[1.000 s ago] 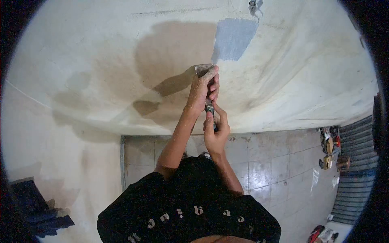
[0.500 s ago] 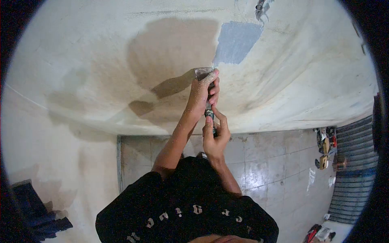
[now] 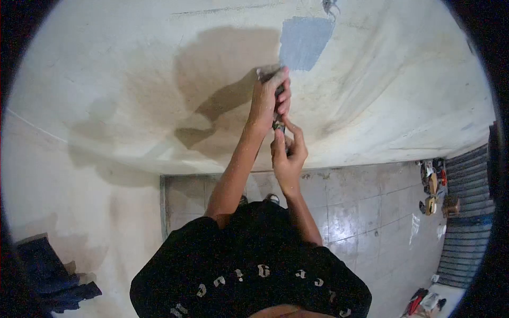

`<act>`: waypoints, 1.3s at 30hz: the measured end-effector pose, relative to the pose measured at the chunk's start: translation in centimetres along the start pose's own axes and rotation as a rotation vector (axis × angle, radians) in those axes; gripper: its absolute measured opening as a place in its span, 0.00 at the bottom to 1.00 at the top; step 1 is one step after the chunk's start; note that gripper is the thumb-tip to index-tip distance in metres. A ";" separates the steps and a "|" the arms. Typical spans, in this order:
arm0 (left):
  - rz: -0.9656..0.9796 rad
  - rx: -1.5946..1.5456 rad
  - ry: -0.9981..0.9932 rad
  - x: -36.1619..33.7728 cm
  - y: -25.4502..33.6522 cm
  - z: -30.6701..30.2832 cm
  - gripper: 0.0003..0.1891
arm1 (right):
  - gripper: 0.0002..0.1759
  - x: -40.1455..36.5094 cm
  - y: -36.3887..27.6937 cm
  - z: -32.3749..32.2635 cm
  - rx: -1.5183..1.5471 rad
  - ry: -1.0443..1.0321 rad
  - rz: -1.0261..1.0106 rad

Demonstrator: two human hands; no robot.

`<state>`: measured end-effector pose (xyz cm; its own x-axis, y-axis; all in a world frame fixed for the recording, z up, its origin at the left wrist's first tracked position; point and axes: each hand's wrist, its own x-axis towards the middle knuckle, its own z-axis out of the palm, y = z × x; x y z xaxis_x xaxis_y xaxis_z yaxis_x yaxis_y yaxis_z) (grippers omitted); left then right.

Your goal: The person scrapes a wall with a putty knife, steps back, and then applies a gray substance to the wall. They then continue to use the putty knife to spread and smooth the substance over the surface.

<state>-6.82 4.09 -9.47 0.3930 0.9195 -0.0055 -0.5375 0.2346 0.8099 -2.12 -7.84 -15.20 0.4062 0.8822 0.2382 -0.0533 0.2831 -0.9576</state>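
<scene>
Both of my hands are on one scraper (image 3: 266,70), held up against the pale wall (image 3: 366,100). Its wide metal end lies close to the wall, just below and left of a grey-blue painted patch (image 3: 306,43); whether the edge touches cannot be told. My left hand (image 3: 269,95) is wrapped round the upper part, hiding much of the tool. Lower down, my right hand (image 3: 289,156) is closed round the dark handle, thumb and forefinger pinching it. Pale dust specks my left hand and forearm.
Wires (image 3: 330,6) stick out of the wall above the patch. Below is a tiled floor (image 3: 344,212), with assorted items (image 3: 432,185) beside a corrugated shutter (image 3: 466,212) at the right. Dark cloth (image 3: 50,273) hangs at lower left.
Both hands and the scraper have moved up in the view. The patch and wires also sit higher and slightly left, so the camera has shifted. The grip looks the same.
</scene>
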 end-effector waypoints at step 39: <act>-0.069 -0.035 0.090 -1.5 -2.5 -1.1 0.19 | 0.18 -1.6 3.5 -1.3 -0.201 -0.008 -0.068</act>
<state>-6.86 2.50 -12.13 0.3620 0.9250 -0.1151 -0.5374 0.3080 0.7850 -1.73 -8.73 -19.19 0.3958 0.8665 0.3042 0.1578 0.2621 -0.9520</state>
